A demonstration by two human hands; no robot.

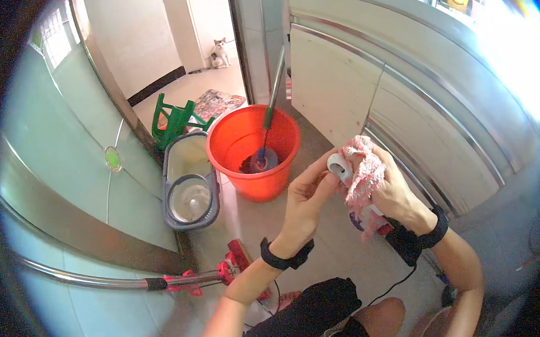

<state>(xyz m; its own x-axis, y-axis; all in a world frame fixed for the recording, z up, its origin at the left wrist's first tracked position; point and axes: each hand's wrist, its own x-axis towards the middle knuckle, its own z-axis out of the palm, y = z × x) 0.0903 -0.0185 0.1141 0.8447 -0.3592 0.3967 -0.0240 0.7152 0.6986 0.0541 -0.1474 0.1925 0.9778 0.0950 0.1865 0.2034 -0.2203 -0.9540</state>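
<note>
In front of the cabinet, both my hands are raised close together. Between its thumb and fingers my left hand (307,200) grips a small white plastic piece (340,167) with a round, dark opening. A fluffy pink-and-white rag (367,175) is bunched in my right hand (396,193), its folds lying against the white piece. One end of the rag hangs below the fingers. Under the hands, a white and purple object (356,220) is partly hidden, and I cannot make out its kind. Next to my right wrist is a black box-like thing (404,245) with a cable.
A red bucket (255,184) holds a long-handled tool with a green grip (268,117). Left of it stand a grey mop bucket (174,218) and a tipped green stool (173,121). A red-headed mop (241,257) lies near my left forearm. A cat (220,54) sits beyond the doorway.
</note>
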